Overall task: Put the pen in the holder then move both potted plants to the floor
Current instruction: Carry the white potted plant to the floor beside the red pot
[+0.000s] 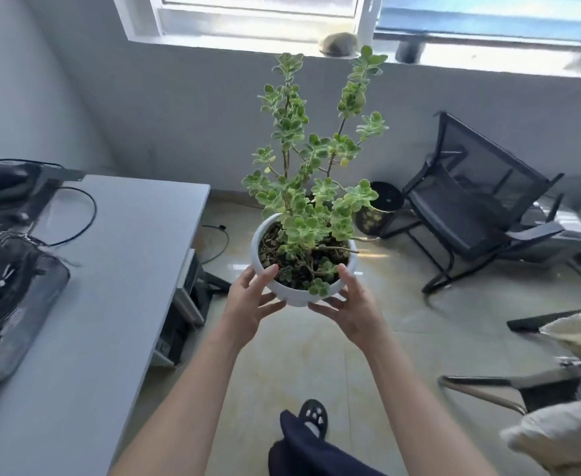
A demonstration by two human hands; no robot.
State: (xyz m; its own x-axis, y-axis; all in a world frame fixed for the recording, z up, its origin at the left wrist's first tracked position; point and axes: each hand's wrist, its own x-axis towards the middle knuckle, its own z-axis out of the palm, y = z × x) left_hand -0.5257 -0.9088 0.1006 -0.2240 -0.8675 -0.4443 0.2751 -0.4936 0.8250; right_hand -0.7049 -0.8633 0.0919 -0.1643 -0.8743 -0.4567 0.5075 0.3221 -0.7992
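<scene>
2 hands hold 1 potted plant: your left hand [253,300] and right hand [352,305] cup the white pot [294,293] from either side, fingers spread under its base and thumbs up against the rim, so it hangs upright in the air above the floor [316,355]. 1 other container, a dark pot with yellow marks [378,211], stands on the tiles beyond, near 1 black mesh chair [471,201]; you cannot tell what it holds.

Your grey desk [110,269] runs along the left, with 1 dark bag [10,297] and a looping black cable [82,214] on it. Pale glossy tiles cover the floor, and a window [350,15] sits high on the far wall, 2 dark objects on its sill.

The white pot holds dark soil and 1 leafy green plant [316,159] with several tall stems. The pen and holder are not in sight.
</scene>
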